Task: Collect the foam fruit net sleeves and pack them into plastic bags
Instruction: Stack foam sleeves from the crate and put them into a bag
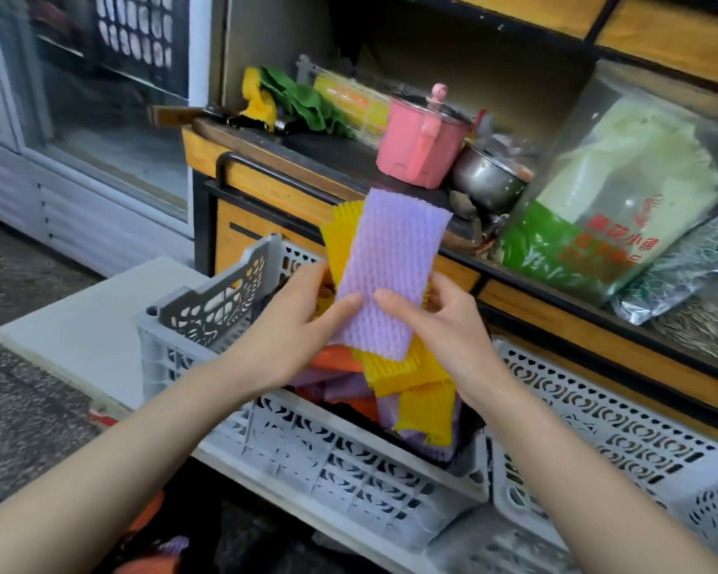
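Observation:
A flat purple foam net sleeve (392,263) stands upright on top of a small stack, with yellow sleeves (340,227) showing behind and below it. My left hand (303,321) grips the stack's left side, thumb pressed on the purple face. My right hand (436,321) pinches the right side, thumb on the front. The stack hangs over a grey perforated crate (328,461) that holds more yellow, purple and orange sleeves (421,408).
A second pale crate (597,428) stands to the right. Behind is a wooden counter (274,184) with a pink pot (421,142), a steel pot (488,180) and bagged goods (622,192). A white board (88,325) lies left, near a glass-door cooler (100,97).

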A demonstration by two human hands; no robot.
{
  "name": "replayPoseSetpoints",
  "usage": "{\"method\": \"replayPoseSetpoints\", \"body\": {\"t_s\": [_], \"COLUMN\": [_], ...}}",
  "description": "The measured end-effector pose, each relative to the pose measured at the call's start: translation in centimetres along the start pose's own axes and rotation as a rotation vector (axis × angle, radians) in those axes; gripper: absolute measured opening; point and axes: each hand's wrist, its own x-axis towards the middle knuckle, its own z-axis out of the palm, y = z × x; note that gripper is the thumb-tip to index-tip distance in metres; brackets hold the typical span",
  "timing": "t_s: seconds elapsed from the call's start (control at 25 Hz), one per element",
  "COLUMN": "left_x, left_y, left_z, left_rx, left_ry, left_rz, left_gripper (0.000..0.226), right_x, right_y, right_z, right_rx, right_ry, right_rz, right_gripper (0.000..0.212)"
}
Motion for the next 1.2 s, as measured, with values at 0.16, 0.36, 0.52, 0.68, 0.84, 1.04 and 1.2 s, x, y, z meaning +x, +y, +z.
{"method": "replayPoseSetpoints", "body": {"t_s": [0.16,0.36,0.52,0.68,0.84,1.04,1.2], "left_x": [-0.7,-0.8,0.5,1.2,0.7,0.2,0.3], "left_y": [-3.9,-6.1,-5.0,-3.9,-3.6,-3.6,-2.9], "left_z": [-2.2,-4.1,-4.7,-4.8,-5.0,-4.5,-3.6], "left_rx": [0.486,0.129,-0.543,-0.677,-0.686,-0.607,-0.537], "left_ry": [0.206,0.103,0.234,0.292,0.255,0.228,0.179], "left_rz": [-0.025,-0.385,-0.569,-0.649,-0.641,-0.605,-0.587], "left_gripper": [0.06,0.017,0.019,0.02,0.008,0.015,0.015], "right_x": [0.8,0.6,3.1,4.7,4.3,2.2,-0.5], "right_y": [0.6,3.0,4.4,6.2,8.7,6.8,4.0], "right_z": [-0.4,0.4,2.0,5.3,7.2,6.3,2.7], "right_rx": [-0.377,-0.95,-1.178,-1.393,-1.326,-1.051,-1.0], "right_ry": [0.203,-0.018,-0.029,-0.126,-0.453,-0.497,-0.319], "right_rz": [-0.122,-0.439,-0.643,-0.541,-0.313,-0.341,-0.397], "right_gripper": [0.047,0.051,0.046,0.051,0.051,0.05,0.051]}}
